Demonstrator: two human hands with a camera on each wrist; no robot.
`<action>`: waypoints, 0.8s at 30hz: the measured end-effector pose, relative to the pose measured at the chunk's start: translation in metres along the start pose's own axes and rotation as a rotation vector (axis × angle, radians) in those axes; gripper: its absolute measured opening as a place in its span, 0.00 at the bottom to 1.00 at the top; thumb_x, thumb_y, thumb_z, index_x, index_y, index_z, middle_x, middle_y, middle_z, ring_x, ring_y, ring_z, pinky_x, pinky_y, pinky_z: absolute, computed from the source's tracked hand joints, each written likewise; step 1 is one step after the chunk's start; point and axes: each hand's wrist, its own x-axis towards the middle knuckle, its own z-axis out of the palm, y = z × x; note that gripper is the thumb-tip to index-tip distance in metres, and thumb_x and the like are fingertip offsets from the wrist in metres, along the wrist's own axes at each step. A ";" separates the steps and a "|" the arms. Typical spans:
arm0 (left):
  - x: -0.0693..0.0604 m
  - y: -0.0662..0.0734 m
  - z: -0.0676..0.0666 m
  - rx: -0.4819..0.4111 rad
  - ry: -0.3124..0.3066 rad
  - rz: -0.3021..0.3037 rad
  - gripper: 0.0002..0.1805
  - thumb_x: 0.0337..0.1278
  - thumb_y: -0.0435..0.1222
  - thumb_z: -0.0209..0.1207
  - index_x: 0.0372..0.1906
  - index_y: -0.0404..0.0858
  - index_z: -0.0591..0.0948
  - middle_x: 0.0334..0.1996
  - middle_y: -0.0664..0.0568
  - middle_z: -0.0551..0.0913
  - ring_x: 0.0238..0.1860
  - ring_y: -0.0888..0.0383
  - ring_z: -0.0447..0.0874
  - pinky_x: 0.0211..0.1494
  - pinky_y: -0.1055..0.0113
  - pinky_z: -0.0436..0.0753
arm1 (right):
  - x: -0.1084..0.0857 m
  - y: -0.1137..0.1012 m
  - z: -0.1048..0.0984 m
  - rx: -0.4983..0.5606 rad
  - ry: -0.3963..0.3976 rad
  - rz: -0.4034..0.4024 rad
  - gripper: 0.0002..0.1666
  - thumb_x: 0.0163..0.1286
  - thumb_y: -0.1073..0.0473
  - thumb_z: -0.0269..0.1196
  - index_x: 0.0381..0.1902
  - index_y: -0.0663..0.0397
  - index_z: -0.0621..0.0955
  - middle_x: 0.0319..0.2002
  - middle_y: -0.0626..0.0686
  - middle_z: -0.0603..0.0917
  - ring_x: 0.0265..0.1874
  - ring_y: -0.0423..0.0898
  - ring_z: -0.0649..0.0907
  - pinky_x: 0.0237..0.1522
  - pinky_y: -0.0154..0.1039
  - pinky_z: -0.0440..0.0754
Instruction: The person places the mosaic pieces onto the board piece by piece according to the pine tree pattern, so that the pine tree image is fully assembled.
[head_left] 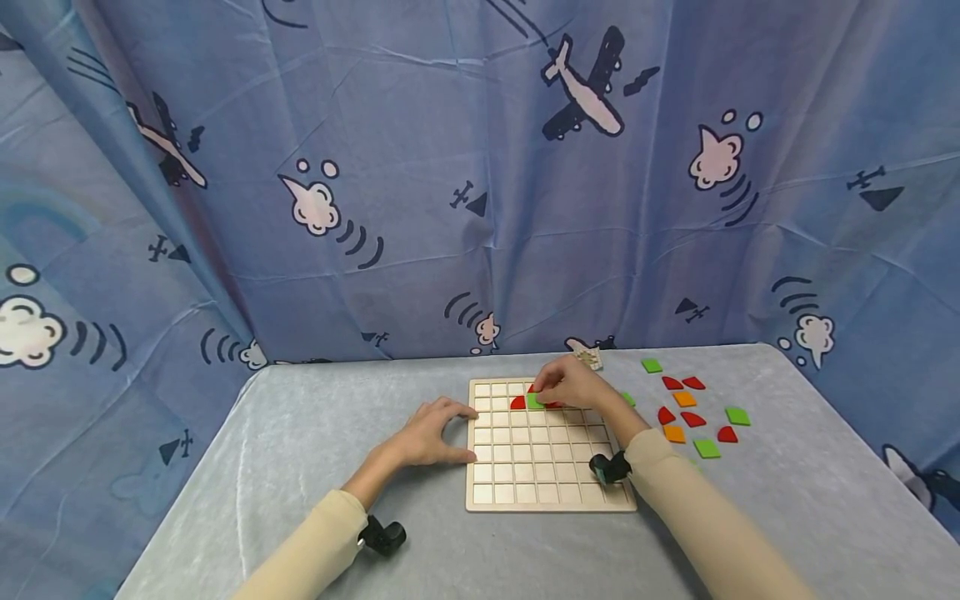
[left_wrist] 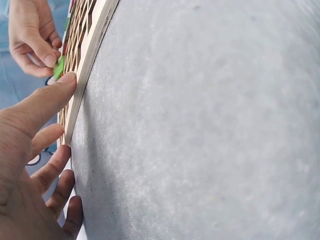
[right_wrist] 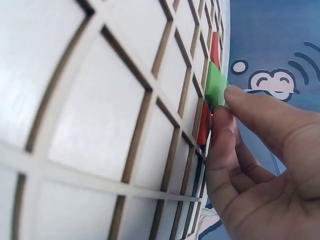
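A pale wooden grid board (head_left: pixel 513 454) lies on the grey cloth. My right hand (head_left: pixel 573 385) is over its upper part, and in the right wrist view the thumb and fingers of that hand (right_wrist: pixel 260 150) pinch a green square piece (right_wrist: pixel 214 86). Red pieces (right_wrist: pixel 204 124) flank the green one on the grid; one red quarter piece (head_left: pixel 518 402) lies just left of it. My left hand (head_left: pixel 429 433) rests at the board's left edge, thumb and fingertips touching the rim (left_wrist: pixel 92 55), fingers spread.
Right of the board lie several loose pieces: red quarter shapes (head_left: pixel 693 419), orange squares (head_left: pixel 674 434) and green squares (head_left: pixel 707 448). A small patterned item (head_left: pixel 589 358) sits behind the board near the cloth's back edge. A blue printed curtain (head_left: pixel 405 183) hangs behind.
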 end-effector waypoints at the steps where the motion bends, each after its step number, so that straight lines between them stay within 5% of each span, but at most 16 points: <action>1: 0.000 0.000 0.000 -0.001 0.000 -0.001 0.35 0.46 0.50 0.74 0.62 0.51 0.77 0.62 0.50 0.75 0.63 0.46 0.69 0.67 0.46 0.69 | -0.001 -0.001 0.000 0.001 0.003 0.000 0.05 0.61 0.67 0.69 0.35 0.63 0.86 0.31 0.58 0.87 0.27 0.41 0.78 0.32 0.36 0.76; 11: 0.000 0.002 0.000 0.002 -0.008 -0.009 0.35 0.47 0.51 0.73 0.63 0.51 0.77 0.63 0.51 0.75 0.63 0.47 0.69 0.67 0.46 0.69 | -0.016 0.007 -0.016 0.056 -0.013 -0.051 0.10 0.64 0.64 0.67 0.40 0.67 0.84 0.37 0.63 0.87 0.30 0.45 0.82 0.34 0.39 0.81; 20: -0.001 0.001 0.000 -0.002 -0.005 -0.009 0.35 0.47 0.51 0.73 0.63 0.51 0.77 0.63 0.50 0.75 0.64 0.46 0.69 0.67 0.45 0.69 | -0.043 0.024 -0.039 0.071 0.022 0.106 0.17 0.65 0.57 0.68 0.47 0.62 0.84 0.44 0.58 0.84 0.35 0.46 0.79 0.37 0.41 0.82; 24: -0.001 0.000 0.000 -0.003 -0.004 -0.007 0.35 0.46 0.52 0.73 0.63 0.51 0.77 0.63 0.51 0.75 0.64 0.46 0.69 0.67 0.46 0.69 | -0.053 0.032 -0.047 0.068 0.018 0.113 0.19 0.66 0.57 0.67 0.49 0.64 0.82 0.42 0.59 0.84 0.35 0.47 0.81 0.37 0.43 0.82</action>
